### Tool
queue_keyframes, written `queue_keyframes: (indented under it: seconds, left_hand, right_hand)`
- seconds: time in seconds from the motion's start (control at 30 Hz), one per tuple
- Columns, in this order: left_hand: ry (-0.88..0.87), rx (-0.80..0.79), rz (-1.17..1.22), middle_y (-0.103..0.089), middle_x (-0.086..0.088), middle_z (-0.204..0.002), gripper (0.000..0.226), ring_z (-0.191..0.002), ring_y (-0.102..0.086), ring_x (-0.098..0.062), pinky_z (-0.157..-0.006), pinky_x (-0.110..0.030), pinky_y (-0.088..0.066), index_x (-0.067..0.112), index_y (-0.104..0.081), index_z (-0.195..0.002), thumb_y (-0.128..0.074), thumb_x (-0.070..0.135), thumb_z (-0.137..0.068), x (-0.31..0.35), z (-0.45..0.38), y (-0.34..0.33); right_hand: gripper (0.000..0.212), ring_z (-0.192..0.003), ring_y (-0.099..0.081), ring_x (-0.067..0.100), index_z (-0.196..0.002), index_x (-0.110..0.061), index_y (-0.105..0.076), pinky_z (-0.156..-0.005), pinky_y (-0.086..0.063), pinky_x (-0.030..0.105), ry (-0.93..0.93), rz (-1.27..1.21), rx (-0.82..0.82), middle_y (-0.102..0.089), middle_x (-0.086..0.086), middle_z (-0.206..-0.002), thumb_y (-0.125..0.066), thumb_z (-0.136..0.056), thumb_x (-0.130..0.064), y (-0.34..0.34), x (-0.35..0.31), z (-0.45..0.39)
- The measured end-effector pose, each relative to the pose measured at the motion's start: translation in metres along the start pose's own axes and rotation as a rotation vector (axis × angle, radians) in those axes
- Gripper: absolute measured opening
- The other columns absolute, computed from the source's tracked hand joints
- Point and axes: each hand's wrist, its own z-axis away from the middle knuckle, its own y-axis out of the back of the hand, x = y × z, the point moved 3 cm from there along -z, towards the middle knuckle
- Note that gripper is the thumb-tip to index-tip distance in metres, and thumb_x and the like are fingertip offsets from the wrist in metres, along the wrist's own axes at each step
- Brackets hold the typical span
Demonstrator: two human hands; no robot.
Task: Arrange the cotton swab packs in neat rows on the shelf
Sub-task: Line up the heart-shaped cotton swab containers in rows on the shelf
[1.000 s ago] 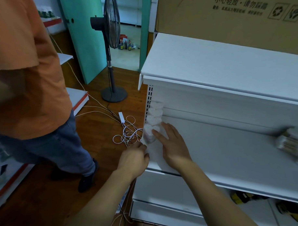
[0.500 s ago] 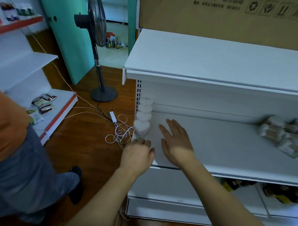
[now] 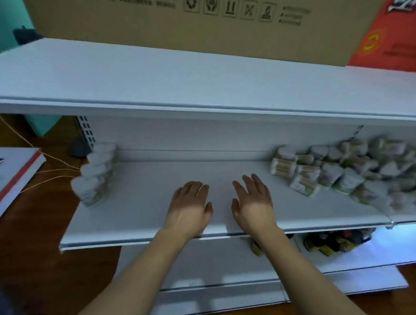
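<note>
Clear plastic, heart-shaped and packed with cotton swabs: that is what the packs look like, and I judge them light, fairly stiff in the shell and a little slick, so they should slide on the painted shelf (image 3: 153,198) and topple easily when stacked on edge. A short row of packs (image 3: 94,174) already stands at about 9 o'clock from the hands, hard against the shelf's left end, while the loose heap of packs (image 3: 338,171) lies at roughly 2 o'clock, well apart from that row (the heap is blurred, so single packs are hard to pick out). The best hold, in my judgement, is across the flat faces or around the narrow sides of one pack, thumb on one side and fingers on the other, without squeezing the lid. The left hand (image 3: 188,206) hovers over or rests on the bare shelf with fingers loosely bent downward, gripping nothing. The right hand (image 3: 252,203) is spread flat beside it, its grip wide and empty, fingers pointing toward 12 o'clock. Neither hand touches a pack.
</note>
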Motion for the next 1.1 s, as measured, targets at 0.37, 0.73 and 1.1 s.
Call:
queue_keyframes:
  seconds: [0.37,0.73,1.1]
  left_hand:
    - [0.051,-0.193,0.110,-0.032,-0.003,-0.161,0.056,-0.148,-0.026,-0.023,-0.120,-0.035,-0.020,0.019,-0.031,-0.156,-0.040,0.039,-0.104,0.139,-0.082,-0.054]
    - [-0.115,-0.158,0.228,-0.010,-0.007,-0.166,0.092,-0.153,-0.010,-0.024,-0.116,-0.043,-0.033,0.028,-0.009,-0.161,-0.066,0.035,-0.090,0.181,-0.129,-0.069]
    - [0.143,-0.043,0.294,-0.060,-0.001,-0.115,0.053,-0.101,-0.060,-0.025,-0.075,-0.032,-0.045,0.017,-0.052,-0.121,-0.074,0.048,-0.083,0.112,-0.119,-0.057]
  right_hand:
    - [0.071,-0.140,-0.034,0.040,-0.152,-0.008,-0.033,-0.108,-0.036,0.046,-0.365,0.089,-0.216,-0.044,0.017,-0.147,-0.061,-0.091,-0.032,0.012,0.206,-0.007]
    - [0.050,-0.093,-0.058,0.014,-0.139,-0.018,-0.056,-0.078,-0.044,0.022,0.038,-0.462,-0.137,-0.058,0.003,-0.121,-0.069,-0.092,-0.026,0.035,0.207,-0.009]
    - [0.047,-0.117,-0.054,0.043,-0.114,-0.007,-0.066,-0.097,-0.046,0.056,-0.128,0.029,-0.065,-0.063,0.020,-0.116,-0.074,-0.073,-0.028,-0.003,0.193,-0.067]
